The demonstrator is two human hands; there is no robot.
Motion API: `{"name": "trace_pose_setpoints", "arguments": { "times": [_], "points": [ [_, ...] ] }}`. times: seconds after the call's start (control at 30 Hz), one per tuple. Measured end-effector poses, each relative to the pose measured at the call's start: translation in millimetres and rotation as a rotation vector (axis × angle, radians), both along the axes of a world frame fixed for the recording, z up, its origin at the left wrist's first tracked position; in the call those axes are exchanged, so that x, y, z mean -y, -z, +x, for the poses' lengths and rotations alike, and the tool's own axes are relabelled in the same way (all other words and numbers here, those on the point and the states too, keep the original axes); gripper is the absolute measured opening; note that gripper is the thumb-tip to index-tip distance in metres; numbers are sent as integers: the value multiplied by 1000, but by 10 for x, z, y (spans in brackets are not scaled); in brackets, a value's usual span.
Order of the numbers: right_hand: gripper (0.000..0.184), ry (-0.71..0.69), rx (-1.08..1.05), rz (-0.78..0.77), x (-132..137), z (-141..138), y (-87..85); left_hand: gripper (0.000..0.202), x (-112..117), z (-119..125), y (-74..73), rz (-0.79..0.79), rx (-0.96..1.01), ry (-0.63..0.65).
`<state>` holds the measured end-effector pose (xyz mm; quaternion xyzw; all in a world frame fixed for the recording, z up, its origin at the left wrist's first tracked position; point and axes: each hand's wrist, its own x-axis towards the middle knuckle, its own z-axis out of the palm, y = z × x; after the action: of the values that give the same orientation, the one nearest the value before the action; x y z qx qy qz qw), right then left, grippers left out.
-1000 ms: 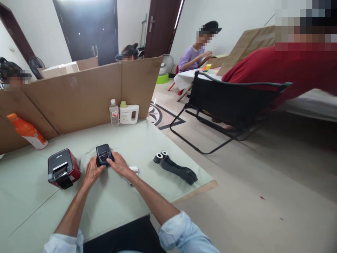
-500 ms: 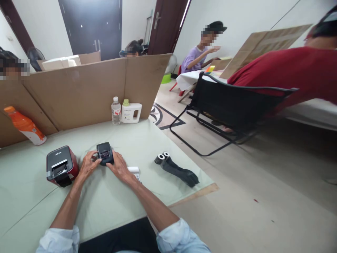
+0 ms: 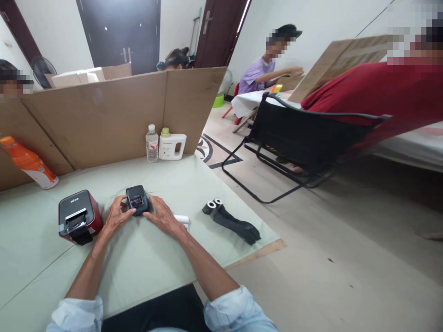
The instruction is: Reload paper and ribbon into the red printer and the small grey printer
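A small dark box-shaped device with a glossy window on its face lies on the table between my hands. My left hand holds its left side, the thumb along the lower left edge. On the other side, my right hand rests its fingertips and thumb against the right edge. A white roll shows partly behind my right wrist. To the left of my left hand stands a red and black label printer with a dark strip hanging from its front.
Black ribbon on two rolls lies near the table's right edge. A water bottle, a white jug and a tilted orange bottle stand along the cardboard partition. A black folding chair and seated people are at the right.
My right hand has shifted slightly to the right, its fingers straighter at the device's edge. The device stays nearly in place. The person in purple has lowered a hand.
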<state>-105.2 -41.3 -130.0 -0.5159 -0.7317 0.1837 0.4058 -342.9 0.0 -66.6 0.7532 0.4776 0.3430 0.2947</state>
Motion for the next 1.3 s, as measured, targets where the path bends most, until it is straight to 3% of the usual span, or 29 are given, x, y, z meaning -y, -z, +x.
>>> {"name": "trace_pose_setpoints", "arguments": {
  "times": [0.43,0.57,0.97,1.3],
  "points": [
    [77,63,-21,-18,106,-259,-13,20,-256,130,-25,113,-61,-68],
    [76,74,-22,-28,106,-264,-41,21,-281,168,-21,160,-81,-75],
    [76,89,-14,-42,111,-273,-84,18,-504,194,-71,69,-26,47],
    [77,88,-32,-32,85,-275,-68,68,-429,59,-44,21,-73,154]
  ]
}}
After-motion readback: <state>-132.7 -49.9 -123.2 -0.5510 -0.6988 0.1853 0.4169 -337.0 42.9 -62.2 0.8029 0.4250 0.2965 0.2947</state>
